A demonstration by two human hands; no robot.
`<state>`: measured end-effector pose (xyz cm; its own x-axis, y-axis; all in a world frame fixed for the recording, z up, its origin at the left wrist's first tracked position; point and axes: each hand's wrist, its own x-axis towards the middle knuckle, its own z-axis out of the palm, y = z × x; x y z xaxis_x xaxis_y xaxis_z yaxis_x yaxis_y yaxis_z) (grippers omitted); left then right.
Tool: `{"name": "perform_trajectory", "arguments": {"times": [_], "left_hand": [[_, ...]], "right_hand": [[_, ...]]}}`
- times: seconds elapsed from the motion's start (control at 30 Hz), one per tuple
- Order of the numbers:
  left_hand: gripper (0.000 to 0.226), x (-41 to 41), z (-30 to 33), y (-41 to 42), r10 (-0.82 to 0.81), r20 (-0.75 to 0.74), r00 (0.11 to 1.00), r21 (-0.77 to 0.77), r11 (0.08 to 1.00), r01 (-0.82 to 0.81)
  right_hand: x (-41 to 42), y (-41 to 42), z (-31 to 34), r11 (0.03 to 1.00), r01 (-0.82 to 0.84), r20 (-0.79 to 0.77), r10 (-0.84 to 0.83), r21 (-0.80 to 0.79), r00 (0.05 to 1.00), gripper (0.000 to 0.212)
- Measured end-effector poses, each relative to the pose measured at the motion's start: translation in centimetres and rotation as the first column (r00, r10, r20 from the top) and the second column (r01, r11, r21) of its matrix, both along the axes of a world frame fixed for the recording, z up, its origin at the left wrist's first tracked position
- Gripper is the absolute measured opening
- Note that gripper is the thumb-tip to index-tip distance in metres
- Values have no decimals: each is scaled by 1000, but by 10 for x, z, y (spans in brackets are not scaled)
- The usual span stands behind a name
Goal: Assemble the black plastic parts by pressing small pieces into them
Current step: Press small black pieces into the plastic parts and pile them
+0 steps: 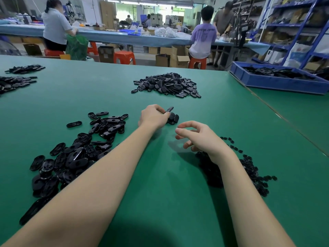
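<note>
Blue crate (277, 82) at table (110, 86) far right edge. Orange stools (124, 57), cardboard boxes (179, 58) behind. Blue shelving (302, 24) w/ stock, right. People seated at blue bench (124, 37).

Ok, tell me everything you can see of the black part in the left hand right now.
The black part is a glossy, elongated oval of dark plastic, seen nearly edge-on and tilted up toward the right. The left hand pinches its near end between its fingertips, just above a small stack of similar parts. Detail is blurred.
</note>
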<state>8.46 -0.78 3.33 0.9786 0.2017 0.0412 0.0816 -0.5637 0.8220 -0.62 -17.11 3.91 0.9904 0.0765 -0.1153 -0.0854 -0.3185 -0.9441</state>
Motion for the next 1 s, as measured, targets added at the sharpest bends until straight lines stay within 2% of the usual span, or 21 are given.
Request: {"name": "perform_trajectory", "arguments": {"times": [0.1, 0.2, 0.33, 0.53, 0.73, 1.0], "left_hand": [[17, 10, -8, -7, 51, -54, 997, 51, 997, -49], [17, 12, -12, -10, 89, -52, 995, 130, 988, -81], [25, 14, -14, -9, 87, -61, 994, 160, 984, -76], [41, 2, -18, -2, -60, 11, 998, 124, 991, 58], [30, -43, -19, 9, -186, 177, 967, 83, 981, 174], [19, -79, -22, 31, -312, 166, 936, 180, 942, 282]], "right_hand": [[0, 0, 0, 999, -36, -12, 35, -11, 999, 20], [-1, 0, 1, 998, -55, -19, 55, -10, 998, 19], [-2, 2, 0, 998, -66, -32, 65, -8, 997, 18], [-2, 3, -2, 996, -80, -47, 78, -51, 996, 19], [-1, 6, -3, 988, -105, -47, 101, -112, 994, 17], [-4, 17, -3, 963, -131, -4, 134, -237, 991, 14]]}}
